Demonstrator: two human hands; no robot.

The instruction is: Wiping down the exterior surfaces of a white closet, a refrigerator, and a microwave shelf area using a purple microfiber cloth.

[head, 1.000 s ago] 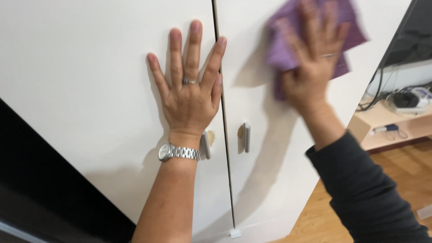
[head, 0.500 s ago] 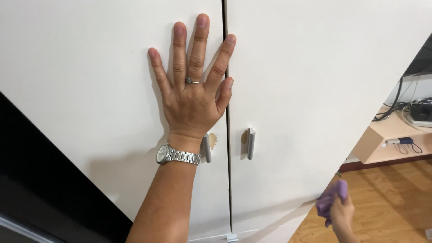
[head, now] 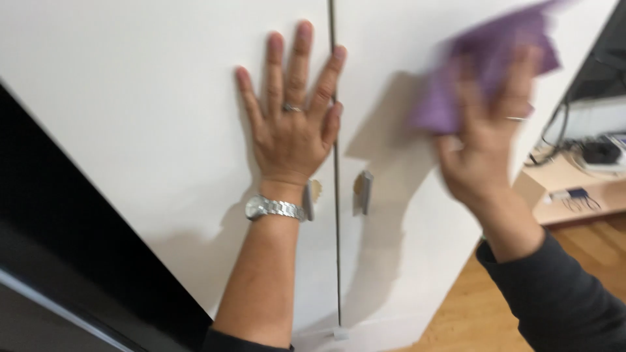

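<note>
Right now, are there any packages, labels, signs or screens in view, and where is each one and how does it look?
Screen: one possible, at the far right edge above the low wooden shelf; a dark, flat panel, only partly in view, showing no picture.
Packages, labels, signs: none visible on the white cabinet doors or near the left hand and the right hand holding the purple cloth.

Two doors (head: 130,98), two handles (head: 364,191), one purple cloth (head: 469,72), one watch (head: 274,208).

A dark screen (head: 610,55), flat and black, stood at the far right edge above a low wooden shelf (head: 567,195). No packages, labels or signs could be made out.
</note>
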